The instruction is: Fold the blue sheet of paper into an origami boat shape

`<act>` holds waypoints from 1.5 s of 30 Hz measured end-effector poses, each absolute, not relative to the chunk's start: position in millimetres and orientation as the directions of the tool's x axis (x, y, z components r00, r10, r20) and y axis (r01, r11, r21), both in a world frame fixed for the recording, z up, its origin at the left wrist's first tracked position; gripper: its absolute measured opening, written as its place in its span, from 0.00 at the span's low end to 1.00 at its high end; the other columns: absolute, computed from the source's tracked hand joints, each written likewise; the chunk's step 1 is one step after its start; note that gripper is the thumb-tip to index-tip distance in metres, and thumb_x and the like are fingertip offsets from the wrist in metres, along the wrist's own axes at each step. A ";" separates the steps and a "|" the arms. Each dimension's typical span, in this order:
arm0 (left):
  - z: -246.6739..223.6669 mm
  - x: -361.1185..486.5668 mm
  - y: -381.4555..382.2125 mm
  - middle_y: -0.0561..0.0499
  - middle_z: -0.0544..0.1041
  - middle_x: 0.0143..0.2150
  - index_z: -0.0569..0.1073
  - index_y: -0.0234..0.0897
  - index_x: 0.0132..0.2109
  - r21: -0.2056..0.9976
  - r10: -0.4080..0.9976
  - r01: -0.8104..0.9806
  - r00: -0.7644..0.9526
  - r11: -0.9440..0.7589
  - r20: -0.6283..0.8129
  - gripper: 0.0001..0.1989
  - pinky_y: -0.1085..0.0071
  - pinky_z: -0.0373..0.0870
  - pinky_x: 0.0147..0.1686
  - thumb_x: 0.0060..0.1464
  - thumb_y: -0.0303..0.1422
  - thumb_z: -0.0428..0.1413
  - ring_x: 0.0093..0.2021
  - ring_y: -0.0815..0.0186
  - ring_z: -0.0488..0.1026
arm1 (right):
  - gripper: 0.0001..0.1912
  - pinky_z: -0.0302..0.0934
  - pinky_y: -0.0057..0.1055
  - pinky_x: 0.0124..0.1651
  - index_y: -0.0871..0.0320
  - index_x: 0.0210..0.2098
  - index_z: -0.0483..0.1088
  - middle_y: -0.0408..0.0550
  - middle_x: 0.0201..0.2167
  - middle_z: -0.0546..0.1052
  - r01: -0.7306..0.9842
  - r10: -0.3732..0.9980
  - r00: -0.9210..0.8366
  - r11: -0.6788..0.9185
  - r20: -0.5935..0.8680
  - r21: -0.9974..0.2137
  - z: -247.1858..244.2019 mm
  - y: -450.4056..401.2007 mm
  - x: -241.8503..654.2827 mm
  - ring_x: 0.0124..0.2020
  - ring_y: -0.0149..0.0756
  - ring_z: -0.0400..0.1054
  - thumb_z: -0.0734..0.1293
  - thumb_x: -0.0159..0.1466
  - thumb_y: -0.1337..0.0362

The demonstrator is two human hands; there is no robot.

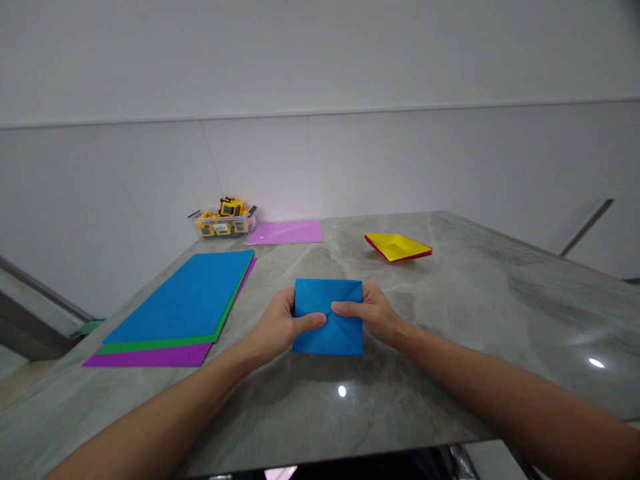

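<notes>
A folded blue paper square [330, 340] with crease lines meeting near its middle is held up over the front part of the grey table. My left hand [283, 325] grips its left edge, thumb lying across the front face. On the right edge, my right hand [377, 312] pinches it the same way, with its thumb tip close to the left one near the centre. The other fingers of both hands are mostly hidden behind the paper.
Blue, green and purple sheets [185, 293] lie stacked at the left of the marbled table [475, 293]. Behind are a clear bin [223, 227] of yellow toy vehicles and a pink sheet [290, 232]. A yellow and red folded paper [397, 247] sits back right.
</notes>
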State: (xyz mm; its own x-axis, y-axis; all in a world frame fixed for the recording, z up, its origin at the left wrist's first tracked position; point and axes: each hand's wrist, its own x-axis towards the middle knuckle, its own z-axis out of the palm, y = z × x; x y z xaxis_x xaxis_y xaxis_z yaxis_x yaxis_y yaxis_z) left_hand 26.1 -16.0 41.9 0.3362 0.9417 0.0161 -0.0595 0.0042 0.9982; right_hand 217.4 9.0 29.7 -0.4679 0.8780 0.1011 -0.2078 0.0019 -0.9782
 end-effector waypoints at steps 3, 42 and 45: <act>42.0 26.0 -16.0 0.44 0.81 0.41 0.74 0.34 0.45 0.998 0.942 -0.067 0.336 0.009 0.013 0.22 0.62 0.77 0.38 0.41 0.35 0.68 0.37 0.58 0.79 | 0.15 0.65 0.31 0.30 0.60 0.24 0.74 0.44 0.22 0.74 -0.157 0.888 -0.439 0.071 0.134 -0.985 27.3 13.8 219.5 0.24 0.33 0.67 0.75 0.49 0.54; 27.4 35.9 -8.0 0.44 0.80 0.39 0.74 0.30 0.42 0.997 0.971 -0.074 0.239 0.002 0.016 0.22 0.58 0.74 0.41 0.40 0.36 0.68 0.37 0.57 0.76 | 0.28 0.44 0.25 0.19 0.58 0.14 0.57 0.37 0.13 0.58 -0.028 0.943 -0.231 0.241 0.241 -0.970 18.7 39.2 215.7 0.16 0.24 0.48 0.69 0.53 0.44; 24.7 37.2 -10.9 0.45 0.79 0.37 0.74 0.31 0.42 0.999 0.970 -0.031 0.243 -0.013 0.020 0.21 0.60 0.74 0.39 0.41 0.36 0.67 0.36 0.58 0.76 | 0.19 0.51 0.26 0.22 0.60 0.20 0.68 0.41 0.17 0.67 0.039 0.939 -0.133 0.324 0.317 -0.945 19.5 43.8 216.9 0.20 0.29 0.57 0.69 0.53 0.49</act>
State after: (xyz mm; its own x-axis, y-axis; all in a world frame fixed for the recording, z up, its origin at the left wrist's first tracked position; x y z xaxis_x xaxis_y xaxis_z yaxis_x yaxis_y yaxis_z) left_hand 37.2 -10.9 24.7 0.2432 0.9698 0.0204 -0.0308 -0.0133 0.9994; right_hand 216.9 43.8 19.5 -0.1328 0.9391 0.3168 0.0391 0.3243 -0.9451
